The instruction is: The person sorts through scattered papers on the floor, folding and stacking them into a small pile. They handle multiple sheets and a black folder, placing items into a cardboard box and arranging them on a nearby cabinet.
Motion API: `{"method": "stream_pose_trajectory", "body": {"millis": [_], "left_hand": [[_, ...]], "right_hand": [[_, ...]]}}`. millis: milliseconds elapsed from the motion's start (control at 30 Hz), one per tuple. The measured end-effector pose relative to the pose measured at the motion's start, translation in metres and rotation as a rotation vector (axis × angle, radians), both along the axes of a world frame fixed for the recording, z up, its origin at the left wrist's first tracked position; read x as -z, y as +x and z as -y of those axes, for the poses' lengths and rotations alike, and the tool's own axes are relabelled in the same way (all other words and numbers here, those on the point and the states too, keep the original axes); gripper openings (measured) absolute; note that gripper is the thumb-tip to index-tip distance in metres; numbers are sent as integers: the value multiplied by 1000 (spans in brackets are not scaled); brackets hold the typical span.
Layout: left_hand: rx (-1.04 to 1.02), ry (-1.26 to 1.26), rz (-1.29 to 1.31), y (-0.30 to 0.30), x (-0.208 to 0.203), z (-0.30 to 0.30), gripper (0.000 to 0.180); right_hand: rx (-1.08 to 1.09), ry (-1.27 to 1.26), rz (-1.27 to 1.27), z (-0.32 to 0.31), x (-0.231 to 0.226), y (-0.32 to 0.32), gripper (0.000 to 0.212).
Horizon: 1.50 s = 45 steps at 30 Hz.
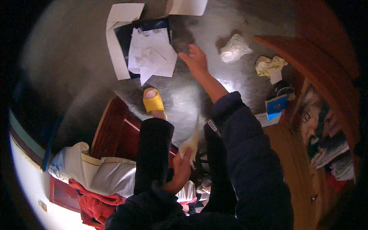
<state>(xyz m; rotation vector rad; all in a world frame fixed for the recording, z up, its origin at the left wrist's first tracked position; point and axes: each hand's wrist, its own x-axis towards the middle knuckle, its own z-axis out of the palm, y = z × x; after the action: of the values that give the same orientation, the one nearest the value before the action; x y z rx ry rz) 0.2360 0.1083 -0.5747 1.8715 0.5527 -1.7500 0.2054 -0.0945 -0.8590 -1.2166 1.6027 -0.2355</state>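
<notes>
Low in the middle, between my legs, my left hand (181, 171) is closed on a thin whitish piece (190, 145) that looks like crumpled plastic film. It tapers upward to a narrow blurred tip. My right hand (196, 61) is stretched out over the dark floor with nothing in it, thumb and fingers apart. Just left of that hand lie loose white papers (155, 53) on a flat black thing (119, 34). To its right, apart from it, a crumpled white plastic bag (235, 48) rests on the floor.
A yellow slipper (153, 100) is on my foot. Farther right are a crumpled yellowish wad (270, 66), a blue packet (276, 106) and an open wooden cabinet (303, 153) with folded cloths. A dark red wooden piece (115, 132), pale fabric (111, 174) and red cloth (96, 207) are at left.
</notes>
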Motion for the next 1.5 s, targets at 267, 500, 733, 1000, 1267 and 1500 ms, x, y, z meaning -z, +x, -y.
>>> {"method": "stream_pose_trajectory", "body": {"millis": [267,500,733,1000,1267,1500], "left_hand": [[28,24,-20,-7,1,-6,29],[15,-51,-1,-19,6,-12,36],[-288,-16,-105,-45,16,-23,37],[-97,-80,-106,-57,6,5,34],[44,-57,-35,-60,-4,18,39],[-6,30,76,-62,-6,21,36]], "right_hand": [[-366,-297,-730,62,-9,-132,71],[-343,-233,-162,21,-16,-161,24],[-270,539,893,-113,-217,-110,53],[9,826,506,-67,-163,-198,44],[287,-290,-510,76,28,-398,93],[32,-145,-771,54,50,-324,67]]}}
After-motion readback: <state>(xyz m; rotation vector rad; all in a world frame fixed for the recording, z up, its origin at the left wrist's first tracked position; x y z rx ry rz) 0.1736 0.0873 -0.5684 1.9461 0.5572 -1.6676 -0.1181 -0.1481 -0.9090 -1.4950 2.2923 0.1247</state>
